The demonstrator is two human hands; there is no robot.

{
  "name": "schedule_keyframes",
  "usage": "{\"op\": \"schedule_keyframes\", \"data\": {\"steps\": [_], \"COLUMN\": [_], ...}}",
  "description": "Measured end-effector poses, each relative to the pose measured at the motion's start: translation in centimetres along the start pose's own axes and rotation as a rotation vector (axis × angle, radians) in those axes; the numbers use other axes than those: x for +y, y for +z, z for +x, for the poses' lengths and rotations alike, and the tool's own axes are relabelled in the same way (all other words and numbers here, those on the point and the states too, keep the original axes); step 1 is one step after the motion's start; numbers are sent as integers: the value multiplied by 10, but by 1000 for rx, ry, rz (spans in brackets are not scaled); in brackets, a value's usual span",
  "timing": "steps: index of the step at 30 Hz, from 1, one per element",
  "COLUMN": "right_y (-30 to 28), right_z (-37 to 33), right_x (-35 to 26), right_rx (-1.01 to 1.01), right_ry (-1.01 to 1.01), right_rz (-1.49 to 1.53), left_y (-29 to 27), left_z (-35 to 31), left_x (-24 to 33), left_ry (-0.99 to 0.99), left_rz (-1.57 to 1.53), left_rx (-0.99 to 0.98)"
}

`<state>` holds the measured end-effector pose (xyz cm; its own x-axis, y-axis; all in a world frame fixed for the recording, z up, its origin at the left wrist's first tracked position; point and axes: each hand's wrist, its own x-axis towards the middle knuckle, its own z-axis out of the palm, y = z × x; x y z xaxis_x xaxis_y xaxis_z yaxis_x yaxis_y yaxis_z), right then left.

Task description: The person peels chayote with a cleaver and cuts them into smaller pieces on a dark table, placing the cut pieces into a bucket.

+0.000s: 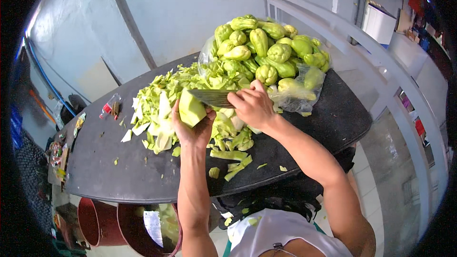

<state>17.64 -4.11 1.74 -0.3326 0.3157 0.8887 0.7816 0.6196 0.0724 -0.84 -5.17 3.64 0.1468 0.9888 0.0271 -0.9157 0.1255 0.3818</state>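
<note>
My left hand [194,132] cups a pale green, peeled chayote [191,112] from below, above the near side of a heap of peelings. My right hand [253,108] grips a knife [214,98], its dark, broad blade pointing left. The blade's tip end lies against the upper right of the chayote, and the handle is mostly hidden in my fingers. Beneath and beyond my hands, light green peelings [159,90] are spread in a thick heap. Behind my right hand, whole unpeeled chayotes [280,53] are piled on a clear plastic bag [299,102].
Everything rests on a dark table [114,166] with a curved edge. A small clear wrapper [110,105] lies at left. Red buckets [124,226] stand under the near left edge, one with water and pale pieces inside. A white railing [381,62] runs along the right.
</note>
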Motion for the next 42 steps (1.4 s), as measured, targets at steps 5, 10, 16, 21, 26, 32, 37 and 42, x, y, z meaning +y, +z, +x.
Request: {"op": "schedule_keyframes", "data": {"steps": [5, 10, 16, 21, 26, 32, 37, 42], "right_y": [-5, 5, -6, -21, -37, -16, -23, -23], "right_z": [3, -5, -2, 6, 11, 2, 10, 10], "right_x": [-17, 1, 9, -2, -14, 10, -9, -40], "right_rx": [106, -319, -242, -44, 33, -345, -147, -74], "right_ry": [-132, 275, 293, 134, -81, 296, 309, 44], "right_rz": [115, -114, 17, 154, 297, 19, 210, 414], "left_y": [4, 0, 0, -8, -6, -5, -11, -36], "left_z": [-3, -5, 2, 4, -2, -2, 13, 25], "left_x": [-7, -1, 1, 12, 14, 11, 14, 18], "left_ry": [13, -70, 25, 500, 733, 567, 278, 207], "left_rz": [239, 153, 274, 1024, 1357, 1082, 339, 126], "left_rx": [27, -79, 27, -10, -101, -78, 167, 164]}}
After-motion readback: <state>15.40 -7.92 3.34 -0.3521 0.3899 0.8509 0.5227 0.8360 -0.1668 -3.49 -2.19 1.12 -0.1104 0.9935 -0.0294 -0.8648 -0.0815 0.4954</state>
